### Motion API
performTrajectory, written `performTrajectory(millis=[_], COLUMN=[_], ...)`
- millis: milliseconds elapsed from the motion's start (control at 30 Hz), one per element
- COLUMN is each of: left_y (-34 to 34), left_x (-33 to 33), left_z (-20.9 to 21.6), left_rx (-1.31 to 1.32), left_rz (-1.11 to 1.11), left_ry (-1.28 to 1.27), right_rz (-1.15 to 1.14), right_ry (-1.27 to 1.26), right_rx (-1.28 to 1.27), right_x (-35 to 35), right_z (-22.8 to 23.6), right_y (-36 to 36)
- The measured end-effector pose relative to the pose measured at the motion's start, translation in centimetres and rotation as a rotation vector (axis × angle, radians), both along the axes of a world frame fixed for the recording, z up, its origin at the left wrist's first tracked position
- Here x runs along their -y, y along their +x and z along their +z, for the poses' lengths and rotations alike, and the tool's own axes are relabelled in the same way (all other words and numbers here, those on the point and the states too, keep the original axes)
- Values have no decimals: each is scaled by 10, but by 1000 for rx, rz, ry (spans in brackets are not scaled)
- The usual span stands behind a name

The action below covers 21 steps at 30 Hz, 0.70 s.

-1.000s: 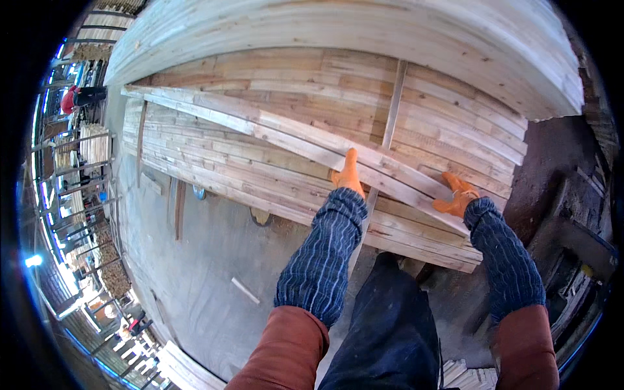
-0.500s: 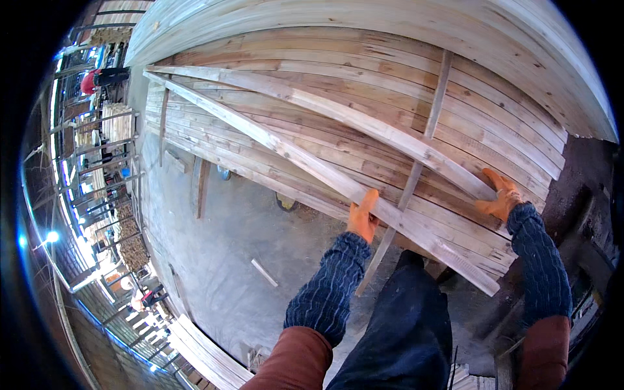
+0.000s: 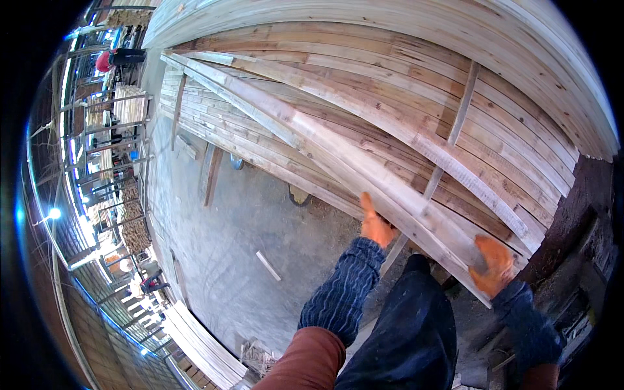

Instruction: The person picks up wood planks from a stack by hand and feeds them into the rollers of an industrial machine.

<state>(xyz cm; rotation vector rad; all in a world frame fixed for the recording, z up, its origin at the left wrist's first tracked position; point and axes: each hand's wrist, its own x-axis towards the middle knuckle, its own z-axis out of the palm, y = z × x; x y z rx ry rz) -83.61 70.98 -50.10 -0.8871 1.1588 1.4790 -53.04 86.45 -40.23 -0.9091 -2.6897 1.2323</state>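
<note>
Both of my hands wear orange gloves and dark blue knitted sleeves. My left hand (image 3: pixel 375 224) grips the near edge of a long pale wooden plank (image 3: pixel 325 140) that lies slanted across the top of a big stack of planks (image 3: pixel 390 84). My right hand (image 3: pixel 495 263) is closed around the near end of the same plank, at the stack's lower right corner. A thin cross slat (image 3: pixel 448 140) runs over the stack between the layers, just beyond my hands.
A concrete floor (image 3: pixel 227 227) lies left of the stack, with a small wood offcut (image 3: pixel 268 266) and short boards leaning by the pile. Metal racks with timber (image 3: pixel 127 123) line the far left. A person in a red cap (image 3: pixel 107 60) stands at the upper left. More planks (image 3: pixel 201 344) lie below.
The plank has slid toward me and to the right over the stack. Both hands have moved lower and rightward with it, the right one now at its very end.
</note>
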Motion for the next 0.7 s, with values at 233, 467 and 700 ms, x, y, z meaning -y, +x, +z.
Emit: performTrajectory(millis=[233,467,700], left_y=[0,3,48], left_x=[9,6,28], left_z=[-4,-13,85], left_rx=[106,-139,-48], left_rz=[194,-146,-409], left_ry=[119,-8,331], right_rz=[-32,-59,-166], right_ry=[-88,-354,-927], right_rx=[18,146,80], right_x=[80,70,32], right_z=[-53,-23,13], right_y=[10,-26,-111])
